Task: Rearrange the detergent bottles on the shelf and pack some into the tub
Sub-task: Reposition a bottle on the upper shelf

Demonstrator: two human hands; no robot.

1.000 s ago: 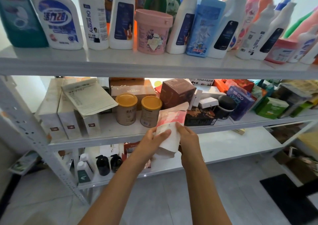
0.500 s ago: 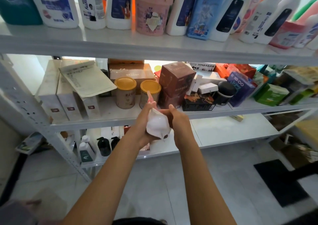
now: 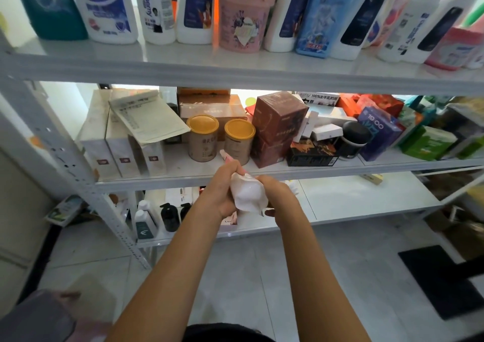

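Both my hands hold a soft white and pink refill pouch in front of the middle shelf. My left hand grips its upper left side, and a pink corner sticks out above the fingers. My right hand wraps the right side and bottom edge. Detergent bottles line the top shelf: a teal jug, a white bottle with a blue label, a pink lidded container, a light blue bottle and several white ones to the right. A blurred translucent tub shows at the bottom left.
The middle shelf carries white boxes, two gold-lidded cans, a brown box, a black jar and coloured cartons. Small black and white pump bottles stand on the lowest shelf. A dark mat lies on the tiled floor.
The pouch went from held upright and flat to squeezed and turned bottom-up between both hands, and it sits lower. The camera tilted downward.
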